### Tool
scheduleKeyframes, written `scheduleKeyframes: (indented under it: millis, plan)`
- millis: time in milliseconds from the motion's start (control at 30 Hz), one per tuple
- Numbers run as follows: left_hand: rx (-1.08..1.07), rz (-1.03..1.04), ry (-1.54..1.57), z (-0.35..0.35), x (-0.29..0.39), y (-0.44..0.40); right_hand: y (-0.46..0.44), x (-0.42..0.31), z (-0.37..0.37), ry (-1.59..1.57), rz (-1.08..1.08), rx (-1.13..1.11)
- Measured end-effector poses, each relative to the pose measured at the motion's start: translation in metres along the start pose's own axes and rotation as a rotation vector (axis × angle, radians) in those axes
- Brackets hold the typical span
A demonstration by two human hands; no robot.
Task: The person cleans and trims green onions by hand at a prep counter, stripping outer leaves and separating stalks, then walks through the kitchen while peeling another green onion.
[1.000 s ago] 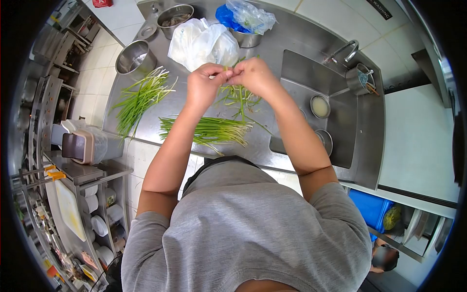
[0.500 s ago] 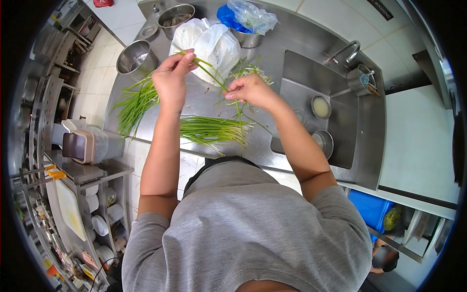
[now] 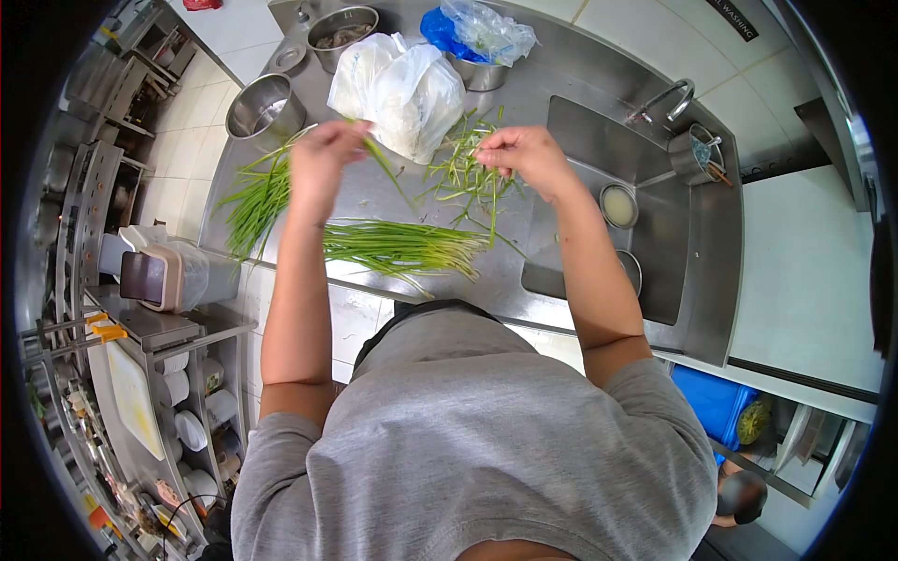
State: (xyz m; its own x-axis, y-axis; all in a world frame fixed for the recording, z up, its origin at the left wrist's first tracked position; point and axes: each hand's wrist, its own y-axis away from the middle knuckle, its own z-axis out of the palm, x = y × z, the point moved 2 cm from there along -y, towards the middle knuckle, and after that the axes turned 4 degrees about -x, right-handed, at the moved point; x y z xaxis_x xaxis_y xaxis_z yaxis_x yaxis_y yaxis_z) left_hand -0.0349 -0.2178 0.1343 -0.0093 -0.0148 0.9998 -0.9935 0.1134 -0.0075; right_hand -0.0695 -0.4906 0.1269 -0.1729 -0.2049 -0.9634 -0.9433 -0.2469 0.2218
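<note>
My left hand, a little blurred, is pinched on a few green onion stalks that slant down to the right, in front of a white plastic bag. My right hand is closed at the fingertips over a tangle of pale green trimmings. From those fingertips a thin green onion strip hangs down. One bunch of green onions lies across the counter nearest my body, white ends to the right. A second bunch sits left, partly behind my left hand.
Right of the counter is a sink with a faucet and metal bowls. A steel pot stands at the left edge. Farther back are a bowl of dark food and blue and clear bags.
My hands have moved apart: the left went slightly left with the stalks, the right moved right and up with a strip pulled away from them.
</note>
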Motion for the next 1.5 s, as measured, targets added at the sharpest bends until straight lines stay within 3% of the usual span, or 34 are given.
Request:
scheduleKeyframes:
  millis: [100,233,333,433,500,700,800,900,1000,1100,1200,1333,1433,1500]
  plan:
    - [-0.259,-0.075,-0.133,0.035,-0.014,0.004,-0.007,-0.001,-0.002,0.323,-0.032,0.003]
    - [-0.309,-0.177,-0.071,0.051,-0.017,0.005,-0.020,0.010,-0.006,0.662,-0.101,0.258]
    - [-0.340,-0.210,-0.006,0.055,-0.020,0.009,-0.020,0.001,-0.004,0.541,-0.076,0.194]
    - [-0.431,-0.198,-0.055,0.061,-0.032,0.006,-0.016,-0.015,0.010,0.041,-0.122,0.049]
    - [-0.489,-0.191,-0.153,0.068,-0.034,0.007,-0.021,-0.015,0.016,0.015,-0.125,0.075]
    - [-0.452,-0.219,0.178,0.082,-0.019,0.011,-0.023,-0.024,0.017,0.081,-0.140,0.056]
    - [-0.516,-0.178,0.153,0.090,-0.029,0.003,-0.024,-0.022,0.015,0.055,-0.159,0.053]
    - [-0.510,-0.214,0.070,0.097,-0.031,-0.010,-0.025,-0.018,0.004,0.133,-0.175,0.155]
    - [-0.420,-0.033,-0.060,0.107,-0.038,-0.027,-0.021,-0.016,-0.012,0.136,-0.138,0.221]
    - [-0.139,0.127,-0.240,0.122,-0.043,-0.033,-0.026,-0.009,-0.023,0.128,-0.113,0.259]
    - [-0.242,0.113,-0.265,0.122,-0.043,-0.035,-0.041,0.009,-0.037,0.128,-0.083,0.281]
    - [-0.120,0.140,-0.416,0.098,-0.055,-0.034,-0.062,0.047,-0.051,0.015,-0.129,0.410]
    - [-0.003,0.201,-0.549,0.063,-0.078,-0.024,-0.051,0.073,-0.052,0.625,-0.295,0.826]
    - [-0.098,0.199,-0.690,0.035,-0.109,-0.007,-0.023,0.092,-0.039,0.552,-0.046,0.539]
